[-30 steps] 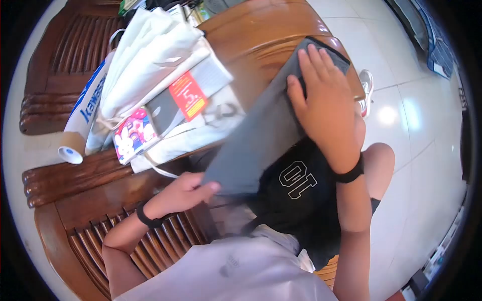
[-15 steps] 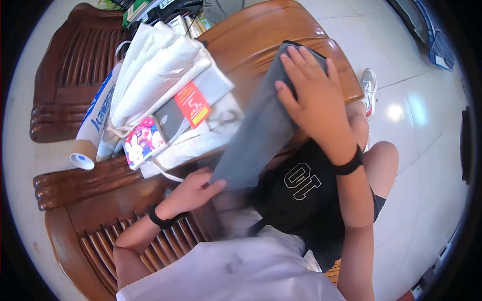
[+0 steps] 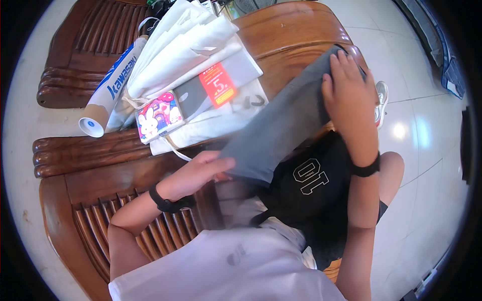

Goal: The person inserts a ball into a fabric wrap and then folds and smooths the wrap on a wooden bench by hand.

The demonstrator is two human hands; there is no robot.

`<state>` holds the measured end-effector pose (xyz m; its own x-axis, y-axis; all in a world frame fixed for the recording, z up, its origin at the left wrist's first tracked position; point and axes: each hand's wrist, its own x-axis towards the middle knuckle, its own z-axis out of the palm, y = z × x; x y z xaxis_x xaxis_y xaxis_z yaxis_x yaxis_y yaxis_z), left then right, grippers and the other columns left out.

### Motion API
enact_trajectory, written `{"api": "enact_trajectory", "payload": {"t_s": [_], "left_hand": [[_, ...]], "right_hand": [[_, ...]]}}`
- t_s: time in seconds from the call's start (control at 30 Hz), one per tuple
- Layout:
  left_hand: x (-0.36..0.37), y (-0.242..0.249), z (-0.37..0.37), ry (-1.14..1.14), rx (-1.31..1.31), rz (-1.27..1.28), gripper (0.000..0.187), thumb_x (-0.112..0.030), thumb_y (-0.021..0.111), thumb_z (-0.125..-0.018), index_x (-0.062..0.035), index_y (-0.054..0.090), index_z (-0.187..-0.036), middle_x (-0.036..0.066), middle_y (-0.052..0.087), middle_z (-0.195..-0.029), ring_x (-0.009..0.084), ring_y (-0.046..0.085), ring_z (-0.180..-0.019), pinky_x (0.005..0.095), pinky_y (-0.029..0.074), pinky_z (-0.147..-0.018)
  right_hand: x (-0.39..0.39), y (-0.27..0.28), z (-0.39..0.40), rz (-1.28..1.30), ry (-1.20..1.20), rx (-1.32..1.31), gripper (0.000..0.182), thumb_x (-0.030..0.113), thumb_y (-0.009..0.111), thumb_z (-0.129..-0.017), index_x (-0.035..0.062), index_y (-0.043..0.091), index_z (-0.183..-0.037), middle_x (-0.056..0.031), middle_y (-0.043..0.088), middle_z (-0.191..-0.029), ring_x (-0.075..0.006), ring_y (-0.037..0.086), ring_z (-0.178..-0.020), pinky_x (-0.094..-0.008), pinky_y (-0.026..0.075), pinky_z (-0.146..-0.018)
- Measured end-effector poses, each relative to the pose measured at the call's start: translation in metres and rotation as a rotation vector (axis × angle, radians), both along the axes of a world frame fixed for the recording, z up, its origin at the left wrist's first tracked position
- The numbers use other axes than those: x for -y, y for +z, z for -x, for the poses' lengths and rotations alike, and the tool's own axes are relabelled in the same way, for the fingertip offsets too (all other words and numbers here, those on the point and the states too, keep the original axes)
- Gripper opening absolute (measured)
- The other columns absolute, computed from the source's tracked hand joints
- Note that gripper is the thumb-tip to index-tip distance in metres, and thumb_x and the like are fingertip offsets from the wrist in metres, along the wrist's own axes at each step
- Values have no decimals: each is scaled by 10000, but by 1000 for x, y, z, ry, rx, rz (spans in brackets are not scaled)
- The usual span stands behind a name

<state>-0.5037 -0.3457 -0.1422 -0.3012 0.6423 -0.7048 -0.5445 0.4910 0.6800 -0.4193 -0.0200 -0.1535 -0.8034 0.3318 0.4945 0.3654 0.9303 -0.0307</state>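
A folded grey cloth (image 3: pixel 286 123) with a dark edge at its far end stretches from the wooden tabletop towards my lap. My left hand (image 3: pixel 203 170) grips its near left corner, thumb on top and the other fingers partly hidden below. On top of the far right end rests my right hand (image 3: pixel 349 95), fingers reaching towards the dark edge and thumb apart. Left of the cloth lie white drawstring bags (image 3: pixel 186 55), a red card marked 5 (image 3: pixel 218 85) and a colourful box with a white rabbit on it (image 3: pixel 159 116).
A white and blue Kaseway tube (image 3: pixel 111 88) lies beyond the bags. The wooden table (image 3: pixel 296 30) has a raised, curved edge. Slatted wooden seating (image 3: pixel 140 220) is at my left. A black garment with a 01-like print (image 3: pixel 311 175) covers my lap.
The cloth's far end and my right hand have shifted right in view, and the right fingers are less spread. My left hand still holds the near corner. The whole view has shifted slightly.
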Motion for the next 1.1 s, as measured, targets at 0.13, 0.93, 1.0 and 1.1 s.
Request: {"api": "enact_trajectory", "payload": {"t_s": [0.13, 0.93, 1.0, 1.1], "left_hand": [[0, -4, -1, 192, 174, -115, 223, -141, 575, -931, -22, 642, -1107, 49, 663, -1061, 122, 626, -989, 267, 487, -826], [-1, 2, -15, -361, -227, -234, 473, 42, 515, -871, 17, 459, -1340, 12, 563, -1184, 67, 484, -1102, 264, 408, -969], [0, 2, -17, -420, -240, -260, 458, 35, 516, -883, 15, 461, -1337, 9, 556, -1186, 65, 481, -1096, 258, 412, -959], [-2, 9, -19, -473, -298, -291, 399, -8, 536, -895, 17, 493, -1291, 44, 612, -1094, 81, 538, -975, 261, 468, -856]], "right_hand": [[21, -7, 9, -52, 25, -24, 382, 210, 565, -894, -9, 588, -1206, -159, 567, -1311, -302, 501, -1259, -510, 365, -1044], [43, -3, -7, 78, 128, -12, 441, 190, 555, -879, -22, 554, -1266, -175, 522, -1355, -312, 447, -1306, -509, 331, -1069], [43, -4, -8, 83, 121, -9, 442, 190, 557, -879, -19, 555, -1268, -172, 521, -1360, -307, 445, -1310, -508, 330, -1070], [44, -3, -8, 84, 120, -9, 444, 190, 560, -877, -15, 556, -1270, -165, 520, -1364, -300, 442, -1315, -508, 328, -1072]]}}
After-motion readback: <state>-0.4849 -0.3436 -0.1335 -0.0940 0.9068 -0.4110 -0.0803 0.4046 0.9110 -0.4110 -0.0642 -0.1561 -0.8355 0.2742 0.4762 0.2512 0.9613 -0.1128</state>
